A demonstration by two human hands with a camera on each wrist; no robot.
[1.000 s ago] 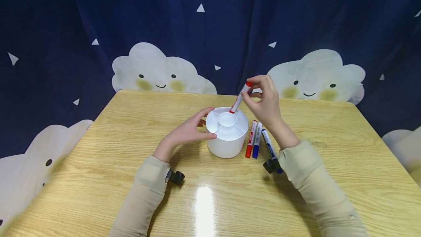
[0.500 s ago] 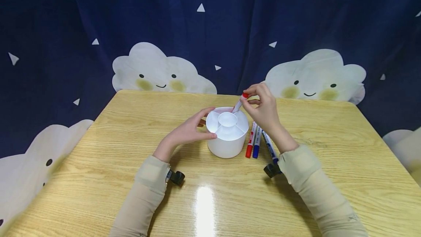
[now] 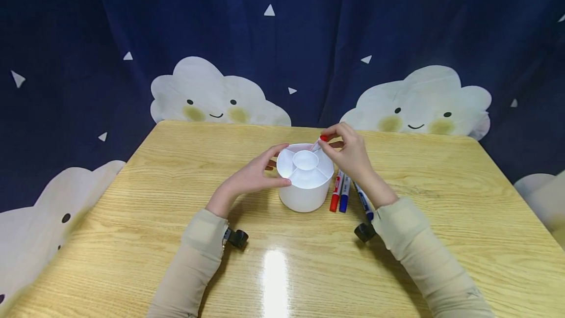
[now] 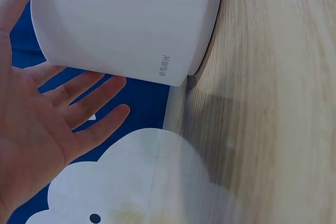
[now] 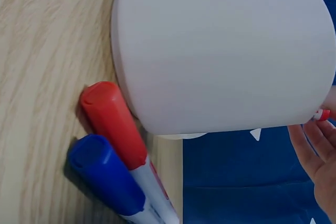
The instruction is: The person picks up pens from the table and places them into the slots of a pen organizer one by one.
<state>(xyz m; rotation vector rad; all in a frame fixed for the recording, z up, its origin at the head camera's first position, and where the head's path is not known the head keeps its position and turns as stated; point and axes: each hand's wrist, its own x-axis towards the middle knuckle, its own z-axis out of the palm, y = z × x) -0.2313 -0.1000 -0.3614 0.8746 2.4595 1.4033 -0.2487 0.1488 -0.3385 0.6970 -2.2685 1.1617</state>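
Observation:
A round white desk organizer (image 3: 303, 198) with several compartments around a central cup stands on the table. My left hand (image 3: 252, 174) holds its left side, thumb on the near rim and fingers behind. In the left wrist view, the lower fingers (image 4: 102, 129) are spread and off its wall. My right hand (image 3: 351, 155) pinches a red-capped marker (image 3: 323, 138) near its top, at the far right of the rim. The marker leans, its lower part hidden inside a back compartment. Only its red end (image 5: 324, 114) shows in the right wrist view.
Right of the organizer, a red marker (image 3: 336, 193) and a blue marker (image 3: 344, 196) lie side by side on the wooden table (image 3: 176, 161). Another blue marker (image 3: 364, 203) lies slanted beneath the right forearm. A dark blue curtain (image 3: 309, 38) with clouds hangs behind the table.
My right hand has moved down and slightly left, lowering the red-capped marker deeper into the back compartment. The left hand and the organizer have stayed in place.

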